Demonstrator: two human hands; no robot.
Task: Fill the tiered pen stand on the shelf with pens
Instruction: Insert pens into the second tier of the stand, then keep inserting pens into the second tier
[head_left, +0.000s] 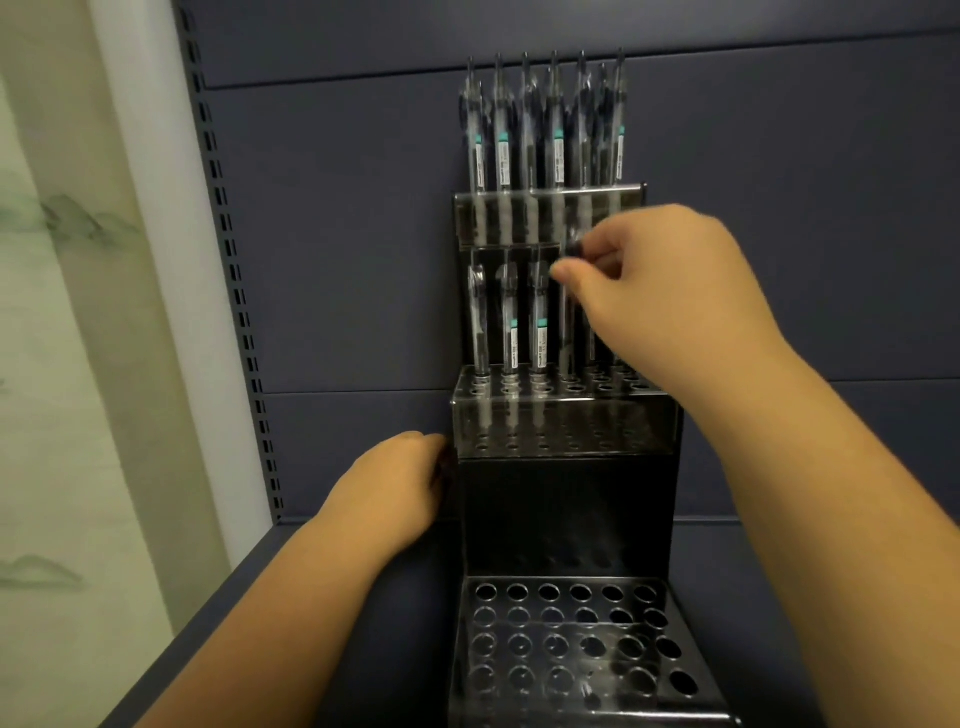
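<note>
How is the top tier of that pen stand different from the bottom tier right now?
The top tier is packed with a row of upright pens, while the bottom tier holds none, and its round holes are all open. The top tier sits high against the shelf's back panel; the bottom tier juts out nearest the camera. Both are glossy dark perforated steps of the same stand.
</note>
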